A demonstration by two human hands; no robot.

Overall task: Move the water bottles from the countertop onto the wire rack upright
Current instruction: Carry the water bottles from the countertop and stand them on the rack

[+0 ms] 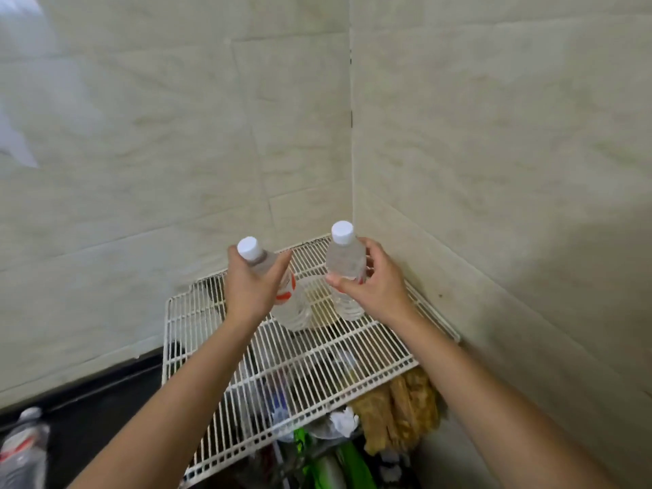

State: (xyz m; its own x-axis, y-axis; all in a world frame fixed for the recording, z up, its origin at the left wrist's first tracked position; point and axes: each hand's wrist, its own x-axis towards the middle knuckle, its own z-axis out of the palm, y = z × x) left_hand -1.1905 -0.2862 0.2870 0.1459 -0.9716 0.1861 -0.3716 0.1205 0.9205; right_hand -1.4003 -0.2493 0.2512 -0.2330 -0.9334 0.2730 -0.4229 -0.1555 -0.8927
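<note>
Two clear water bottles with white caps are held over a white wire rack (218, 333) in a tiled corner. My left hand (250, 287) grips the left bottle (293, 308) near its neck; this bottle has a red-and-white label and leans to the left. My right hand (374, 287) is wrapped around the right bottle (344, 262), which stands nearly upright with its base at or just above the wires. I cannot tell whether either base rests on the rack. Another bottle (23, 450) lies on the dark countertop (102, 418) at the lower left.
Tiled walls close the rack in behind and on the right. Under the rack sit a pale bowl (317, 305), packets, a brown bag (398, 414) and green wrappers (352, 464). The front half of the rack surface is bare wire.
</note>
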